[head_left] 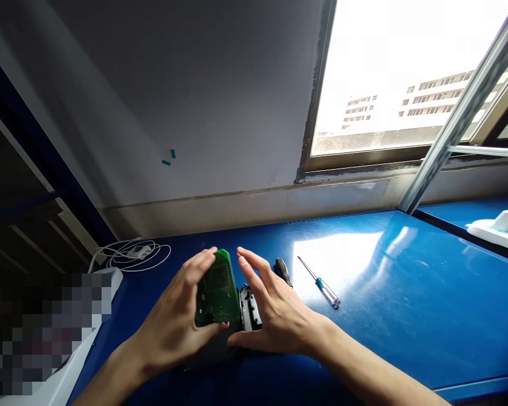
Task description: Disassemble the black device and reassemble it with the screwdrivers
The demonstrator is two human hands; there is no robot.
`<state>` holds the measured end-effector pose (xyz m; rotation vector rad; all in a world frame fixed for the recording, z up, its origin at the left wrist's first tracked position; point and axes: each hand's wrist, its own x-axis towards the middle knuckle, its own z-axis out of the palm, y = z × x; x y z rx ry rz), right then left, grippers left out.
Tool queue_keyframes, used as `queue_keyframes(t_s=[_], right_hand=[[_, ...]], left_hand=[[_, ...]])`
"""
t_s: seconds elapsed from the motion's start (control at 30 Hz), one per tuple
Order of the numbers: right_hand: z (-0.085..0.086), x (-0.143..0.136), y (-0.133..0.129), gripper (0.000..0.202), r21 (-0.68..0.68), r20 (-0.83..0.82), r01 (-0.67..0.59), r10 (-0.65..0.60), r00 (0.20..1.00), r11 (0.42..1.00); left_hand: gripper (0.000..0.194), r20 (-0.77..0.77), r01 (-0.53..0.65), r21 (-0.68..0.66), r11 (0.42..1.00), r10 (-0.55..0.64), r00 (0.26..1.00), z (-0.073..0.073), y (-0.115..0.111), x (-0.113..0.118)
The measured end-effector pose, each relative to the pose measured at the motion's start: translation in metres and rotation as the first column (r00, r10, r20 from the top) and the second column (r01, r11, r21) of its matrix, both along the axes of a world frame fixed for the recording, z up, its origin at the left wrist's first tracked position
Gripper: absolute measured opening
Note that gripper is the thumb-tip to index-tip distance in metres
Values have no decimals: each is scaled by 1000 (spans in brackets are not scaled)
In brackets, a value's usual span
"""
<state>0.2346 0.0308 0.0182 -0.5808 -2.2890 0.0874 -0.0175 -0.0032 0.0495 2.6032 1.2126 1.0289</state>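
Observation:
My left hand is curved around the left side of a green circuit board. Its fingertips are at the top edge and its thumb lies along the bottom edge, gripping the board. Just right of the board is a white and black part, perhaps a housing piece, partly covered by my right hand. That hand is open, thumb and fingers apart around the part; I see nothing gripped in it. A dark flat surface below the board is too shadowed to make out.
Behind my right hand lies a black-handled screwdriver, partly hidden. A screwdriver with a clear blue handle is farther right on the blue table. A coiled white cable and a white device are at left; another white device stands far right.

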Motion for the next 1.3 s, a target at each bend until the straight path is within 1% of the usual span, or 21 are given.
queue_keyframes(t_s=[0.03, 0.07, 0.1, 0.17, 0.2, 0.23, 0.33, 0.43, 0.57, 0.63, 0.77, 0.87, 0.93, 0.97, 1.03, 1.07, 1.1, 1.17, 1.23, 1.27, 1.3], right_hand=[[1, 0, 0, 140, -30, -5, -1, 0, 1000, 1000], [3, 0, 0, 140, -64, -9, -1, 0, 1000, 998], [4, 0, 0, 139, -101, -11, 0, -1, 1000, 995], [5, 0, 0, 132, -190, -21, -1, -3, 1000, 982], [5, -1, 0, 126, -237, -33, -11, 3, 999, 971], [5, -2, -1, 120, -277, -52, -31, 17, 999, 960], [1, -5, -1, 104, -342, -132, -127, 86, 987, 931], [-3, -7, 0, 99, -345, -204, -203, 137, 969, 917], [-6, -7, 1, 104, -346, -246, -222, 140, 959, 912], [-5, -7, 1, 109, -359, -261, -226, 135, 956, 906], [-5, -7, 0, 109, -422, -293, -227, 105, 950, 878], [-6, -9, 1, 112, -495, -302, -215, 65, 951, 842], [-7, -9, 3, 115, -528, -310, -207, 40, 950, 824], [-8, -9, 4, 116, -535, -314, -197, 23, 949, 822], [-9, -8, 6, 114, -524, -305, -147, -23, 952, 839], [-9, -7, 7, 112, -503, -291, -111, -47, 956, 857], [-9, -6, 8, 110, -470, -271, -73, -65, 960, 879], [-8, -4, 9, 105, -380, -222, -12, -79, 972, 925], [-6, -3, 8, 104, -302, -163, 14, -67, 984, 953], [-4, -3, 7, 104, -279, -134, 19, -59, 989, 960], [-2, -3, 5, 105, -263, -107, 21, -51, 993, 965]], left_hand=[[105, 120, -26, -114, 993, 39, 992, 1, -1, -4], [104, 243, -1, -226, 974, 58, 968, 2, -1, -7], [102, 369, 75, -310, 948, 47, 928, 2, 0, -10], [97, 584, 279, -376, 884, -8, 812, 2, 3, -14], [95, 650, 351, -379, 856, -23, 759, 1, 4, -15], [94, 691, 393, -376, 839, -29, 722, 0, 6, -15], [95, 725, 418, -381, 825, -15, 689, -4, 9, -10], [100, 743, 457, -377, 806, -32, 668, -7, 9, -1], [110, 737, 444, -392, 806, -14, 676, -8, 7, 9], [115, 747, 439, -387, 811, -3, 665, -11, 8, 12], [123, 772, 448, -354, 821, -14, 635, -20, 10, 15], [128, 747, 411, -362, 837, -3, 664, -20, 9, 16], [136, 698, 352, -415, 839, 46, 714, -14, 6, 14], [140, 655, 308, -464, 830, 88, 750, -11, 3, 12], [146, 565, 239, -531, 813, 130, 815, -5, -1, 4], [144, 507, 192, -550, 813, 143, 850, -4, -3, -2], [142, 424, 119, -554, 824, 157, 892, -5, -5, -10], [138, 190, -32, -551, 834, 163, 968, -13, -10, -27], [140, 15, -118, -553, 825, 152, 988, -27, -17, -44], [141, -66, -161, -558, 814, 150, 987, -36, -20, -51], [144, -116, -209, -537, 817, 174, 978, -44, -24, -57]])
